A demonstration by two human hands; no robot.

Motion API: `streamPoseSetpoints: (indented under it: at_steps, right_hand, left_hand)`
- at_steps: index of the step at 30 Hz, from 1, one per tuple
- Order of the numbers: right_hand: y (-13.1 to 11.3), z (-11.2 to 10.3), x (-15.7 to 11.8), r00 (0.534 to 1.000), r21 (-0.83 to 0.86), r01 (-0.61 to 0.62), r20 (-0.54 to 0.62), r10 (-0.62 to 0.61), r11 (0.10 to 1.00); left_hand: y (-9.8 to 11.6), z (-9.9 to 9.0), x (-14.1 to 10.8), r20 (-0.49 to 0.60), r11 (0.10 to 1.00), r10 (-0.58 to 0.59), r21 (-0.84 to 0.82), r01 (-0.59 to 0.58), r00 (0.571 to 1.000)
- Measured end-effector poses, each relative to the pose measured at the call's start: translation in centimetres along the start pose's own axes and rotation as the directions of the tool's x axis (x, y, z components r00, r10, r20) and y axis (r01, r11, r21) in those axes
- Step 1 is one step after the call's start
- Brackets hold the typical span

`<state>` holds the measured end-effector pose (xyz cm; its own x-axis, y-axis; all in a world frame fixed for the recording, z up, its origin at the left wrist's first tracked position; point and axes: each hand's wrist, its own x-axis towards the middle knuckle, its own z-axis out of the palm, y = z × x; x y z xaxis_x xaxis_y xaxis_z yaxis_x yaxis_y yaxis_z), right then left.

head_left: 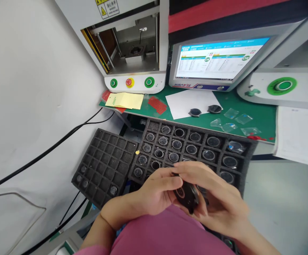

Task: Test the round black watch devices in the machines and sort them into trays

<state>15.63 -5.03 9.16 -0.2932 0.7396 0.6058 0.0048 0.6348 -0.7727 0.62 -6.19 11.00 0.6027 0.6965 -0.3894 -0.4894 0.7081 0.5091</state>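
Note:
Between my two hands, close to my body, is a black round watch case (188, 198), tilted, with a ring visible on its face. My left hand (158, 193) grips its left edge with thumb and fingers. My right hand (217, 196) wraps around it from the right, its fingers reaching over the top and partly hiding it. Below and beyond the hands lies a black foam tray (199, 125) with round watch parts in many of its compartments.
A second foam tray (103, 156) with a few parts lies at left. On the green bench (196, 122) are two watch cases (214, 108) by white paper (180, 101), clear plastic bags (243, 118) and yellow cards (124, 100). A press machine (135, 83) and a monitor (217, 60) stand behind.

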Motion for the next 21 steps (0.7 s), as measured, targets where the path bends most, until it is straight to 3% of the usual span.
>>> streamPoseSetpoints:
  at_steps: [6,13,21]
  right_hand:
    - [0.1,-0.1,0.0,0.999,0.073,-0.04,0.008,0.039,0.997]
    - [0.2,0.1,-0.3,0.999,0.144,-0.03,-0.014,0.032,0.989]
    - [0.3,0.6,-0.3,0.998,0.143,-0.046,-0.047,0.053,0.989]
  left_hand:
    - [-0.9,0.3,0.4,0.041,0.986,0.085,0.143,-0.09,0.996]
    - [-0.9,0.2,0.1,0.117,0.992,0.045,0.113,-0.058,0.992]
    - [-1.3,-0.1,0.3,0.095,0.996,0.033,0.084,-0.041,0.995]
